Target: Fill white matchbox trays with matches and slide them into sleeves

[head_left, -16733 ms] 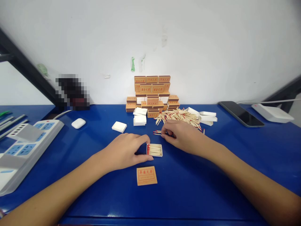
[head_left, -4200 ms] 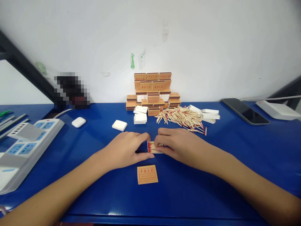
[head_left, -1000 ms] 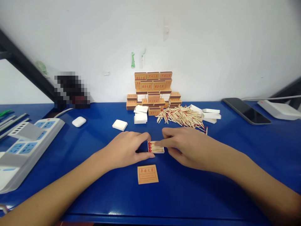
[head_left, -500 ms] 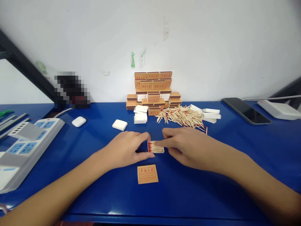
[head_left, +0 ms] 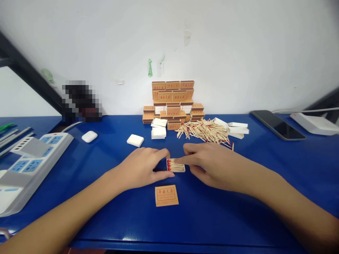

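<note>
The tray (head_left: 176,167), a small white drawer of a matchbox, sits on the blue table (head_left: 238,201) just below the middle of the frame, between the two hands. It already carries a level layer of matches, red heads all turned to the left, and it looks close to full, though how deep the layer goes cannot be told.

The left hand (head_left: 144,168) has its grip closed on the tray's left end, forefinger at the far edge and thumb at the near one, pinning it to the table. The right hand (head_left: 210,164) grasps nothing that shows: its grip is released, the forefinger laid flat across the matches and pressing them down, the thumb near the tray's right end.

The sleeve (head_left: 166,195), orange with red print, lies flat and apart just below the tray, so this box is not yet closed.

Much lies unboxed. A loose pile of matches (head_left: 205,129) spreads above and right of the hands. Empty white trays (head_left: 236,127) lie at its right edge, with more (head_left: 158,129) left of it and one alone (head_left: 135,140) further left. Against the wall, at the upper middle, stands a stack of boxes (head_left: 172,100), built up like brickwork.
</note>
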`<action>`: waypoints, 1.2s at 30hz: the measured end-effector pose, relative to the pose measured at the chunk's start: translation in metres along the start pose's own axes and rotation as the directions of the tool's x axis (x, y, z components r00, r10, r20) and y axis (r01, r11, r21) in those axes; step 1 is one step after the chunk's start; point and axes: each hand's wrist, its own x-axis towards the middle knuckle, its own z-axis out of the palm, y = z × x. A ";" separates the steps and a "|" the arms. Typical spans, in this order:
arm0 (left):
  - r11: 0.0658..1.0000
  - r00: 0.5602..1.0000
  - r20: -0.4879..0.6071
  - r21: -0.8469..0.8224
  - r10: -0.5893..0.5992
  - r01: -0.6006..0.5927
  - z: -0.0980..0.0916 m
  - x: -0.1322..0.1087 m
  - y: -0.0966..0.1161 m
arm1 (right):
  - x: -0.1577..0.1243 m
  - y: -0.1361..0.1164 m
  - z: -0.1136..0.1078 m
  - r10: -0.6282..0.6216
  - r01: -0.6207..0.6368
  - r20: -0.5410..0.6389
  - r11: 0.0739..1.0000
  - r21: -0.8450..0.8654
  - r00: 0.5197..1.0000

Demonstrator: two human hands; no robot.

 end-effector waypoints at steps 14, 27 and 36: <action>1.000 1.000 0.023 0.000 -0.019 0.019 0.000 0.001 0.000 | 0.000 0.000 -0.001 0.005 -0.004 0.006 1.000 -0.010 1.000; 1.000 1.000 0.001 -0.020 -0.012 0.012 -0.002 0.000 -0.003 | -0.001 0.004 0.007 0.064 -0.053 -0.104 0.993 0.103 0.993; 0.999 0.999 -0.046 -0.029 -0.028 0.026 -0.003 0.001 -0.009 | 0.005 0.014 0.010 0.136 -0.115 -0.103 0.975 0.189 0.985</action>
